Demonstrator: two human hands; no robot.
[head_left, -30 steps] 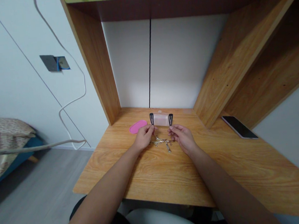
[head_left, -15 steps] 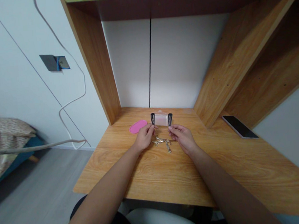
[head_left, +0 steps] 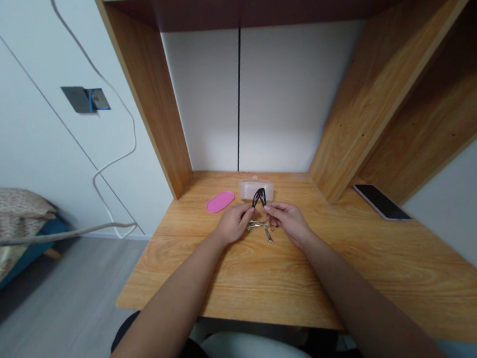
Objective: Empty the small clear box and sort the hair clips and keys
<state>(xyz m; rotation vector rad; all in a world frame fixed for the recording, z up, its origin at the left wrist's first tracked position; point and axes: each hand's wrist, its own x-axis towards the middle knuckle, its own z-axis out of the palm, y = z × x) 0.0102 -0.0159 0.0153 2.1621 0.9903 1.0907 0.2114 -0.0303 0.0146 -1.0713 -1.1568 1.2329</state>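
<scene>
Black metal snap hair clips (head_left: 259, 198): two, tips meeting in inverted V, raised above wooden desk (head_left: 248, 279), in front of clear plastic box (head_left: 256, 187). Left hand (head_left: 233, 223): fingertips pinched on lower end of left clip. Right hand (head_left: 288, 220): fingertips pinched on lower end of right clip. Pile of silver hair clips (head_left: 262, 227): on desk between both hands, below black pair. Pink oval lid (head_left: 220, 201): left of box. Dark smartphone (head_left: 381, 202): far right, well apart.

Black hair clips (head_left: 259, 198), pink lid (head_left: 220, 201), clear box (head_left: 256, 188), wood-grain desk (head_left: 239, 274), black phone (head_left: 381, 202)
</scene>
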